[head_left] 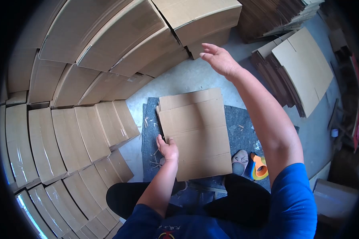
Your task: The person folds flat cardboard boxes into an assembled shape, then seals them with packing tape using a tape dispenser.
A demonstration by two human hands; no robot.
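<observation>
A flattened cardboard box (197, 127) with crease lines across it lies in front of my knees, and more cardboard layers show at its upper left edge. My left hand (168, 149) grips its left edge, thumb on top and the other fingers along the side. My right hand (219, 60) is raised beyond the far edge of the cardboard, holding nothing, its fingers loosely apart. Near my shoe, to the right of the cardboard, sits an orange tape dispenser (260, 167).
Stacked closed cartons (83, 123) form a wall on the left and at the back. A bundle of flattened boxes (303, 67) lies at the right. Under the cardboard is a dark grey mat (243, 123) with scraps on it. My shoe (240, 159) rests beside the dispenser.
</observation>
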